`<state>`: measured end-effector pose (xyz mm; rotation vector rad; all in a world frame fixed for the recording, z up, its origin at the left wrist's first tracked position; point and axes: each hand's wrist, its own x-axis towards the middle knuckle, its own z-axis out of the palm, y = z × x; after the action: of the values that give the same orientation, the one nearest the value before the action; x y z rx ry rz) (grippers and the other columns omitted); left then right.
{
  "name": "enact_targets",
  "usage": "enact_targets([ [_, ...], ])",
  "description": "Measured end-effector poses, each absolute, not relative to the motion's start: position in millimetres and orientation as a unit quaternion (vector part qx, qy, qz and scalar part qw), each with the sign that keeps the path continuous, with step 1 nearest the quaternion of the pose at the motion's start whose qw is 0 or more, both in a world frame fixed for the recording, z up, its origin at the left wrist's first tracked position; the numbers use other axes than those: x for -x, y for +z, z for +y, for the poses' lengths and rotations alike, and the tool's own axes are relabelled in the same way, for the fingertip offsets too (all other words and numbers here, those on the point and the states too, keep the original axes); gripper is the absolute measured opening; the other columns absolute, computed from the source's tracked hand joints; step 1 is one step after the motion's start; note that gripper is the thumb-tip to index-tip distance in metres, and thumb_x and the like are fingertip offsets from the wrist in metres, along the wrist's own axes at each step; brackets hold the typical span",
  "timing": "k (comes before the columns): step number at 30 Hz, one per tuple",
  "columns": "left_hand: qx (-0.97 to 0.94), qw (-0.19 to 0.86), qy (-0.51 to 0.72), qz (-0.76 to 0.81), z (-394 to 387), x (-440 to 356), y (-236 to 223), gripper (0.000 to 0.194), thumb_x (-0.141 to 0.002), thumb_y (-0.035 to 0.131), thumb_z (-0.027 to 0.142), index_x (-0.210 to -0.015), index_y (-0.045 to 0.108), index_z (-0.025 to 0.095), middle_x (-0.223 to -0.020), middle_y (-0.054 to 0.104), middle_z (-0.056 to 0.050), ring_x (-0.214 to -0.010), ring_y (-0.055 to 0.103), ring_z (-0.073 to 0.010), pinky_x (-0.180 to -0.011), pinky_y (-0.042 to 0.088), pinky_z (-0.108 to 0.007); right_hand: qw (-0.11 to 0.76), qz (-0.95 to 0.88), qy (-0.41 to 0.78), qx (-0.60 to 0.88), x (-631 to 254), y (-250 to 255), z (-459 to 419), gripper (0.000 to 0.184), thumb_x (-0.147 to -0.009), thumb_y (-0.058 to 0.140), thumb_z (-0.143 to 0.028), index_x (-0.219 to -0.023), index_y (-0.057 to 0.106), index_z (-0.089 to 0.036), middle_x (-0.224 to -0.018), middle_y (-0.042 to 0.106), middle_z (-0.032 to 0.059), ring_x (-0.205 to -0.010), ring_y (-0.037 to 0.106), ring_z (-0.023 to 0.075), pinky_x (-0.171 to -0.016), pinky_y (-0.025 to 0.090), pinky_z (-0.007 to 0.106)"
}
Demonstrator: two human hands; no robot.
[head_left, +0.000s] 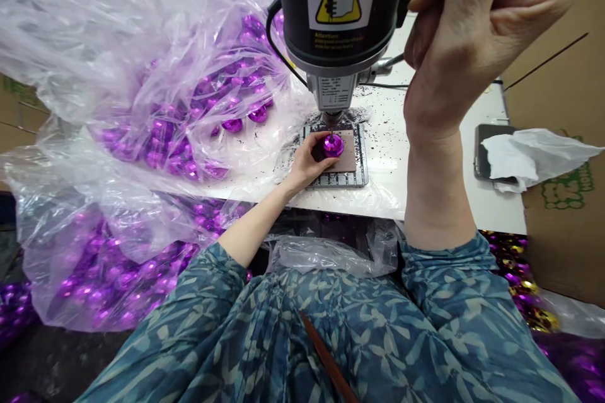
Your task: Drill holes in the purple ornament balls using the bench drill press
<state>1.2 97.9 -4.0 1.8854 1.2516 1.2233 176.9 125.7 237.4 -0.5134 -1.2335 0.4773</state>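
Observation:
My left hand [309, 162] pinches a shiny purple faceted ornament [333, 145] between thumb and fingers. The ornament rests on a small brown board [347, 160], which lies on the slotted metal base [362, 177] of a drill press [340, 44]. The drill bit meets the top of the ornament at its centre. High on the right, my right hand [467, 31] is closed round the press's feed lever [393, 62]; the rod runs behind the fingers, so its grip end is hidden.
A clear plastic bag [127, 25] of purple ornaments [231, 82] spreads over the left of the white table [387, 189]. Dark shavings lie around the base. At right are a phone [483, 151], a white tissue [529, 154] and a cardboard box [567, 227]. A black cable [283, 62] hangs beside the press.

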Motion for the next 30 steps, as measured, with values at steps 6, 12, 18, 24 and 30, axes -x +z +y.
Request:
enact_targets([
  [6,-0.687,0.295,0.467,0.471,96,-3,-3,0.065,-0.090,0.094,0.046,-0.141,0.063,0.022,-0.136,0.080,-0.013,-0.126,0.079,-0.0302,-0.111,0.065,-0.044,0.791,-0.563,0.131,0.201,-179,209,117,0.047,-0.092,0.062,-0.058,-0.088,0.082,-0.016,-0.054,0.044,-0.0081,-0.054,0.051,-0.0137,-0.061,0.035,-0.003],
  [12,-0.686,0.294,0.474,0.467,98,-3,-7,0.064,-0.089,0.096,0.045,-0.140,0.063,0.023,-0.134,0.080,-0.012,-0.124,0.079,-0.0294,-0.110,0.065,-0.045,0.807,-0.571,0.045,0.144,-180,174,121,0.025,-0.104,0.060,-0.035,-0.112,0.082,-0.028,-0.057,0.042,-0.0091,-0.054,0.051,-0.0124,-0.060,0.035,0.000],
  [18,-0.688,0.299,0.474,0.460,99,-2,-9,0.065,-0.090,0.095,0.047,-0.141,0.063,0.023,-0.138,0.079,-0.013,-0.128,0.078,-0.0301,-0.113,0.064,-0.046,0.813,-0.553,0.002,0.182,-180,155,126,0.032,-0.105,0.059,-0.046,-0.094,0.076,-0.022,-0.055,0.049,-0.0068,-0.050,0.049,-0.0044,-0.051,0.040,0.013],
  [24,-0.695,0.293,0.476,0.453,100,-2,-13,0.066,-0.092,0.092,0.054,-0.142,0.062,0.023,-0.136,0.079,-0.013,-0.127,0.078,-0.0305,-0.112,0.064,-0.046,0.819,-0.558,-0.038,0.125,-180,136,130,0.049,-0.109,0.051,-0.039,-0.064,0.052,-0.017,-0.049,0.033,-0.0039,-0.046,0.039,-0.0020,-0.048,0.035,0.018],
  [30,-0.695,0.292,0.482,0.446,98,-2,-10,0.065,-0.093,0.090,0.059,-0.141,0.062,0.023,-0.135,0.079,-0.013,-0.125,0.079,-0.0304,-0.109,0.065,-0.046,0.813,-0.571,-0.049,0.100,-184,117,142,0.052,-0.109,0.049,-0.043,-0.065,0.054,-0.016,-0.051,0.037,-0.0035,-0.046,0.038,-0.0021,-0.050,0.037,0.018],
])
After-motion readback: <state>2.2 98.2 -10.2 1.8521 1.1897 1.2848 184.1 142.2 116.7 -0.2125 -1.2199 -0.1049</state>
